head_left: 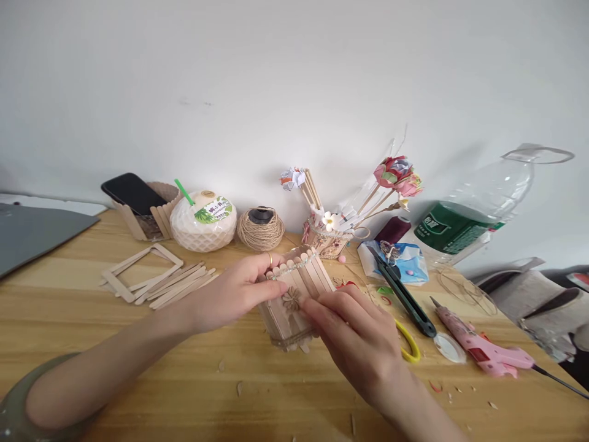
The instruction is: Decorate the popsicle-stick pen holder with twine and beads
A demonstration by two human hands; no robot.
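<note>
A small box made of craft sticks (317,274) stands tilted over the table, trimmed with sparkly cord near its scalloped rim. My left hand (251,279) grips its upper left side, thumb across the front and fingers behind. On the front panel lies a small brownish flower ornament (291,299), seemingly of twine. The fingers of my right hand (356,331) are pinched together at the right edge of this flower, against the panel. Whatever lies under those fingertips is hidden. The box's lower right corner is partly covered by my right hand.
Craft sticks (184,285) and a stick frame (140,270) lie left. Behind are a wrapped coconut (203,221), twine ball (261,230) and flower-filled holder (327,239). Rightward lie a box cutter (405,294), yellow-handled scissors (411,344), pink glue gun (488,350) and large bottle (464,215).
</note>
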